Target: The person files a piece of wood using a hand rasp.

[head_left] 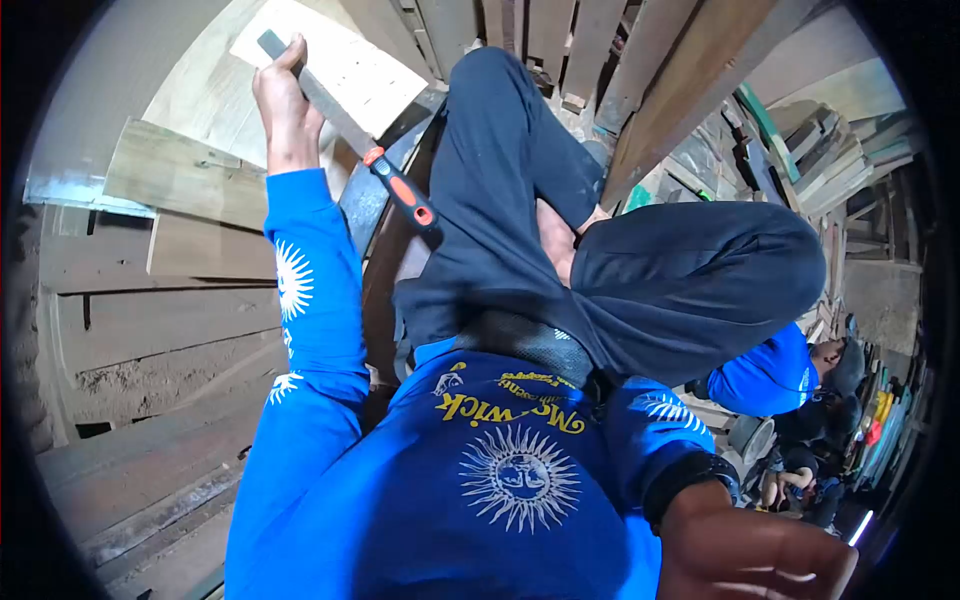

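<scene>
Wooden planks (170, 345) and long pieces of timber (690, 90) fill the workplace, lying and leaning on several sides around a person who sits with folded legs (690, 270). Farther to the right, another person in a blue top (765, 370) is partly visible.

One flat metal tool, which looks like a file (340, 115), is held in the air by the left hand (282, 100). It slants beside a pale board (350, 65), its black and red handle (400, 190) turned toward the lap; whether the metal touches the board, one cannot tell. The left grip is closed around the blade near its far end, and the handle stays free of any hand. The right hand (750, 545) is low, with fingers loosely bent, but it is too dark to tell how far its grip is open or whether it has hold of something.

The tool seems stiff, moderately heavy and not fragile. Its blade may be rough on the skin, so the handle, probably plastic or rubber, should be the surer place to take hold.

Near the other person stands a round grey container (750, 437), perhaps a bucket; its content is not clear.
</scene>
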Motion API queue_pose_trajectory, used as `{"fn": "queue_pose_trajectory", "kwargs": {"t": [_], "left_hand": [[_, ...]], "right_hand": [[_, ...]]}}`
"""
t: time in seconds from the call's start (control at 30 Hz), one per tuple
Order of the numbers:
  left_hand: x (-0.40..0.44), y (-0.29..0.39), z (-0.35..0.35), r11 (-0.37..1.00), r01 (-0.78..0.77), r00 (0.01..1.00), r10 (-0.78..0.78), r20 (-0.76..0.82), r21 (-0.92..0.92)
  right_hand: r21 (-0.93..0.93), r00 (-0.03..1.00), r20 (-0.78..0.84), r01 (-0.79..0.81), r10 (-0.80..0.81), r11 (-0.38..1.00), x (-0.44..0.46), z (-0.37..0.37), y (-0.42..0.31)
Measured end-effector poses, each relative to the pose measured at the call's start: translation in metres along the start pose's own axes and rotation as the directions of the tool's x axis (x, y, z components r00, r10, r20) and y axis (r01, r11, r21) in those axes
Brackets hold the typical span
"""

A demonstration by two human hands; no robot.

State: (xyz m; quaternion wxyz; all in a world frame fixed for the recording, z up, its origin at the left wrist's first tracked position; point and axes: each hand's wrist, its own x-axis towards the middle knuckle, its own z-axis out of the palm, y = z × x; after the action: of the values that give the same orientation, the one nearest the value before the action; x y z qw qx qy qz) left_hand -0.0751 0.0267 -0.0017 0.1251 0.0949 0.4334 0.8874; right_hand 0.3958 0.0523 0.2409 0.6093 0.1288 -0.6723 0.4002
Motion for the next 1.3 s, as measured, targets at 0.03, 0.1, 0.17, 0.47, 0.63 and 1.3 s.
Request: {"fn": "queue_pose_trajectory", "kwargs": {"t": [0.03, 0.1, 0.17, 0.47, 0.63, 1.3], "left_hand": [[0.003, -0.001, -0.003, 1.000, -0.007, 1.000, 0.007, -0.002, 0.027], [0.000, 0.001, -0.001, 0.999, -0.012, 1.000, 0.013, -0.019, 0.032], [-0.008, 0.003, 0.005, 1.000, 0.009, 1.000, -0.009, -0.003, -0.003], [-0.007, 0.004, 0.005, 1.000, 0.001, 0.999, 0.000, -0.049, 0.023], [-0.003, 0.001, 0.004, 1.000, -0.017, 1.000, 0.016, -0.010, -0.021], [-0.008, 0.001, 0.006, 1.000, -0.007, 1.000, 0.006, -0.010, -0.005]], "right_hand": [[0.009, 1.000, -0.004, -0.007, 0.007, 1.000, -0.001, 0.003, 0.001], [0.012, 0.992, -0.121, 0.032, -0.030, 0.999, -0.001, 0.015, 0.000], [0.196, 0.916, -0.287, 0.343, -0.281, 0.919, -0.005, 0.052, 0.051], [0.445, 0.986, -0.086, 0.164, -0.140, 0.880, -0.003, 0.051, 0.066], [0.433, 0.974, -0.103, 0.228, -0.203, 0.872, 0.000, 0.050, 0.068], [-0.795, 0.927, -0.051, -0.264, 0.372, 0.546, -0.125, 0.039, 0.298]]}}
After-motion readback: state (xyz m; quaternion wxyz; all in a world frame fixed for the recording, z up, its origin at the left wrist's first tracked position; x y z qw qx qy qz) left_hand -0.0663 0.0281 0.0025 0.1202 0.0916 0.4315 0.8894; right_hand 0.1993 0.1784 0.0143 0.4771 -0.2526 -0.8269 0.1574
